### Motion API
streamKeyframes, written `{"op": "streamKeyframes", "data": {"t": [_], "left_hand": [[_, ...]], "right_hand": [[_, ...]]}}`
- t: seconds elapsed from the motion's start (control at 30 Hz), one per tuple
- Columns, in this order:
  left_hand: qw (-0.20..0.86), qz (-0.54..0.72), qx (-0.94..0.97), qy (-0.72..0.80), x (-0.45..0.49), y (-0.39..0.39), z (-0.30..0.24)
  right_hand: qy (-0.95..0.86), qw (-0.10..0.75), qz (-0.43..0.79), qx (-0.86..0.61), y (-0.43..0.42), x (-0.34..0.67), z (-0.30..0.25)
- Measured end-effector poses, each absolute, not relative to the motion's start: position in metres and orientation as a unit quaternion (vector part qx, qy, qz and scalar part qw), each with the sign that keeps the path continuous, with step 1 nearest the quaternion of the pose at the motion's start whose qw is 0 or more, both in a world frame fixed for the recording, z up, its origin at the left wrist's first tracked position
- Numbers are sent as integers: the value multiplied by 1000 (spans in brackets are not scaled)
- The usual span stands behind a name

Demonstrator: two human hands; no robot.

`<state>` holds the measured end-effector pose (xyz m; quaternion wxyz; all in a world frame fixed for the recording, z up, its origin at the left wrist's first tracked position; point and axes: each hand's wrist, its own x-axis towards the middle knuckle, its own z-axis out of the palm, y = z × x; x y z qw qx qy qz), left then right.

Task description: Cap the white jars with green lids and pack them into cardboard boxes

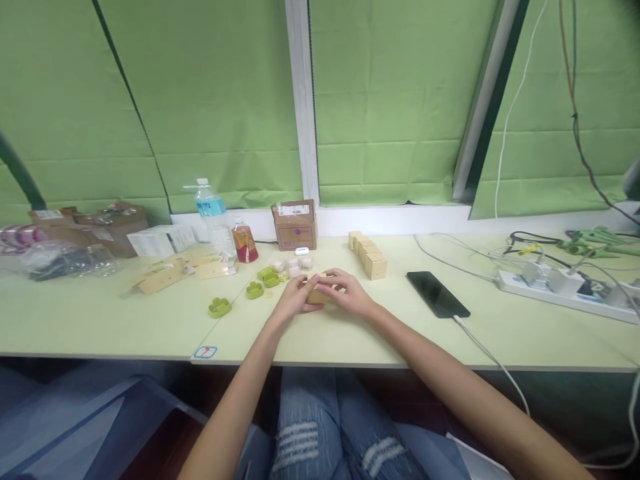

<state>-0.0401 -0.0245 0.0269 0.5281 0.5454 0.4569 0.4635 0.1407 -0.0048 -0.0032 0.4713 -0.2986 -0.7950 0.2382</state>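
Note:
A small tan cardboard box sits between my hands, just above or on the table. My left hand is wrapped around its left side, thumb near the top edge. My right hand has its fingers closed on the box's top and right side; part of the box is hidden behind them. Past my right hand stands a row of similar small boxes. Near my left hand are several green flower-shaped cups and pale pink round items whose kind I cannot make out.
A black phone on a white cable lies at right, before a power strip. Behind stand a brown carton, a water bottle and a red-labelled bottle. Flat cardboard pieces lie at left.

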Motion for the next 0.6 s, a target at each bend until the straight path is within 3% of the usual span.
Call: {"op": "streamKeyframes", "data": {"t": [0.2, 0.4, 0.6], "left_hand": [[551, 461, 523, 459, -43, -20, 24], [417, 462, 608, 493, -47, -15, 12], [336, 450, 657, 503, -43, -17, 7]], "right_hand": [[-813, 418, 136, -381, -18, 147, 21], [-672, 374, 82, -634, -59, 181, 44], [-700, 347, 67, -621, -49, 183, 37]]}}
